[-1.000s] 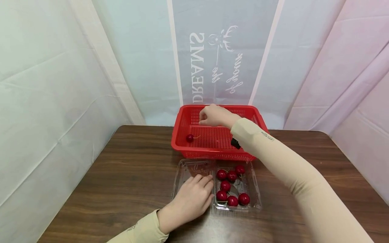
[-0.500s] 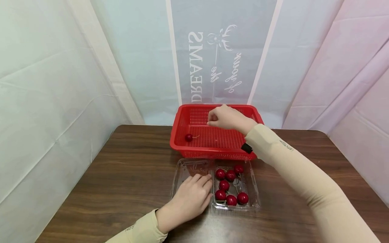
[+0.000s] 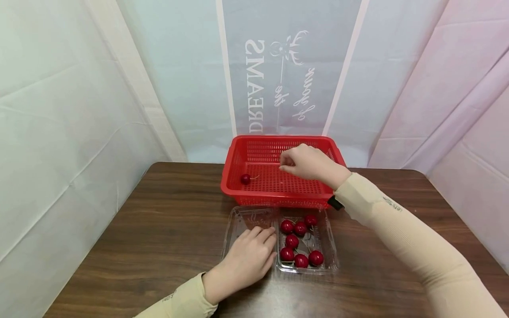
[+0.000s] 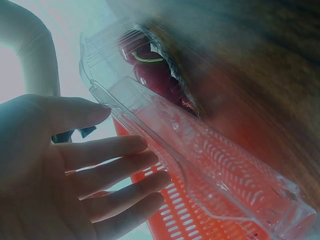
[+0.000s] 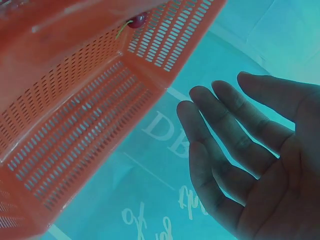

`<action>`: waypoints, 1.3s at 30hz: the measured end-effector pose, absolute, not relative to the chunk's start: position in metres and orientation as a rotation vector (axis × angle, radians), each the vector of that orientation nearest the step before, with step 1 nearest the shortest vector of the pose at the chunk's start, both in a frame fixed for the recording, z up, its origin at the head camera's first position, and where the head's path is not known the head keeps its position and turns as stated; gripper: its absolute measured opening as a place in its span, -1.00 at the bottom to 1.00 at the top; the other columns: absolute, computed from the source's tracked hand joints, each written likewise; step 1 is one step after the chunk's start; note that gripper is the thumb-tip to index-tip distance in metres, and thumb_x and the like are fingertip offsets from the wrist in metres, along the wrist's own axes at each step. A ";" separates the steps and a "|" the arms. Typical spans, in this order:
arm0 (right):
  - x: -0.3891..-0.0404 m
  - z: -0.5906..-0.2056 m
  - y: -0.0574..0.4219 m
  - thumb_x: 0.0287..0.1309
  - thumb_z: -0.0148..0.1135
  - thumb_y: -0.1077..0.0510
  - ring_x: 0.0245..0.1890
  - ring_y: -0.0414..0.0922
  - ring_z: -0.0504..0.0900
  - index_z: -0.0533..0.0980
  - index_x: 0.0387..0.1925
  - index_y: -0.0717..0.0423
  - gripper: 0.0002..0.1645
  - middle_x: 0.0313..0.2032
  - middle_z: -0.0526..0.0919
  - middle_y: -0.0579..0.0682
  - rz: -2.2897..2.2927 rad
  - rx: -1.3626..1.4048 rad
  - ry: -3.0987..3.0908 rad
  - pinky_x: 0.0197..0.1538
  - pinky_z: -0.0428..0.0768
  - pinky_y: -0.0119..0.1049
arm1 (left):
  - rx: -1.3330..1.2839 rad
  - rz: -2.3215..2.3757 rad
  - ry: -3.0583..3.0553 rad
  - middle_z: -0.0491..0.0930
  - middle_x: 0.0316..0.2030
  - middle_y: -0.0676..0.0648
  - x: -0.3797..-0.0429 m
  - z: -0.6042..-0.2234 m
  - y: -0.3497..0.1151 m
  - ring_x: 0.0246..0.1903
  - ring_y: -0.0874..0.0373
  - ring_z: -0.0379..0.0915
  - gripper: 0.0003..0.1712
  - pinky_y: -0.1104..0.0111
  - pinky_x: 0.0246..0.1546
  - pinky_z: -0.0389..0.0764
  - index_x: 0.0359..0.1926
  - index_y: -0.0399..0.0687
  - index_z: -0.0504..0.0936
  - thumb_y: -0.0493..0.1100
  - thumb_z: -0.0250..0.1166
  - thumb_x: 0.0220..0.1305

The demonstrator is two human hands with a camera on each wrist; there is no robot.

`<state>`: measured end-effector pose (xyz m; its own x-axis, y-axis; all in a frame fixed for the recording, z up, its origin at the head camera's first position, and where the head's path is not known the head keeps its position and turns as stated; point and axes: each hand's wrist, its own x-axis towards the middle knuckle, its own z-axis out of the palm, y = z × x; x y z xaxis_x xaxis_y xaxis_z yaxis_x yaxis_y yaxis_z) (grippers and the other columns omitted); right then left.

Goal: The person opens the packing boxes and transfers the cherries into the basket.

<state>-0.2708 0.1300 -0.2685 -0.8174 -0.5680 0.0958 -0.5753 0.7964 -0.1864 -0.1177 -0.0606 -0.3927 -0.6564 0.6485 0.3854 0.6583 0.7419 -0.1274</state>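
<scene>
Cherry in red basket, left of right fingers, apart

seven red cherries: open clear box | one cherry: red basket

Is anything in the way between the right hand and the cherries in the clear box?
Yes: the near rim of the red basket lies between the right hand and the cherries. The hand looks higher than that rim, though, and the clear box is open on top.
</scene>
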 end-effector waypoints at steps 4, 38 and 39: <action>-0.263 -0.271 0.135 0.15 0.27 0.01 -0.55 -0.24 0.51 0.60 -0.36 -0.07 -0.89 -0.53 0.60 -0.19 0.312 0.956 -2.922 -0.44 0.50 -0.33 | -1.000 -0.028 -2.536 0.61 0.00 -0.01 -0.118 -0.393 -0.060 -0.12 0.13 0.50 -0.69 0.32 -0.25 0.52 -0.14 -0.03 0.63 0.04 0.23 0.18; -0.204 -0.306 0.153 0.02 0.39 0.07 -0.56 -0.34 0.46 0.58 -0.41 -0.13 -0.89 -0.50 0.61 -0.25 0.401 1.010 -2.779 -0.48 0.46 -0.42 | -1.012 -0.016 -2.550 0.61 0.01 -0.03 -0.118 -0.389 -0.061 -0.11 0.13 0.51 -0.67 0.32 -0.25 0.53 -0.12 -0.04 0.63 0.04 0.24 0.19; -0.204 -0.308 0.153 0.01 0.39 0.07 -0.56 -0.34 0.47 0.58 -0.41 -0.13 -0.89 -0.49 0.62 -0.25 0.400 1.011 -2.780 -0.48 0.46 -0.42 | -1.012 -0.016 -2.550 0.61 0.01 -0.03 -0.118 -0.390 -0.061 -0.11 0.13 0.51 -0.67 0.32 -0.25 0.53 -0.12 -0.04 0.63 0.04 0.24 0.19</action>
